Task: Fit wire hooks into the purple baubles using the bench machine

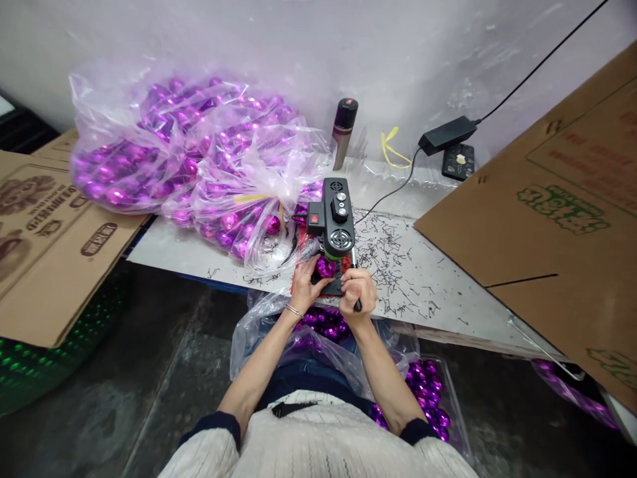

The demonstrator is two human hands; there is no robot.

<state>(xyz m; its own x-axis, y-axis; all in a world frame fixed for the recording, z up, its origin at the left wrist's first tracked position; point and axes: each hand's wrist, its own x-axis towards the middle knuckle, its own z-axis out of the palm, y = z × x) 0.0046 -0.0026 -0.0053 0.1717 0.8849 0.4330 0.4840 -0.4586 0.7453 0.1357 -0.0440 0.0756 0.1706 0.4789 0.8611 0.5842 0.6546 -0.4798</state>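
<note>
A small black machine (334, 216) with a red switch stands on a red base at the table's near edge. Under its head sits a shiny purple ball (327, 267). My left hand (304, 284) is curled around that ball and holds it in place on the base. My right hand (358, 292) is closed around the machine's black lever handle (357, 304) just to the right of the ball. A clear bag of purple balls (323, 326) lies in my lap below both hands.
Big clear bags of purple balls (189, 159) fill the table's left. Small dark metal bits (398, 255) litter the white tabletop. A flask (343, 129), a power adapter (448, 135) and cardboard sheets (557, 226) and boxes (44, 232) surround the work spot.
</note>
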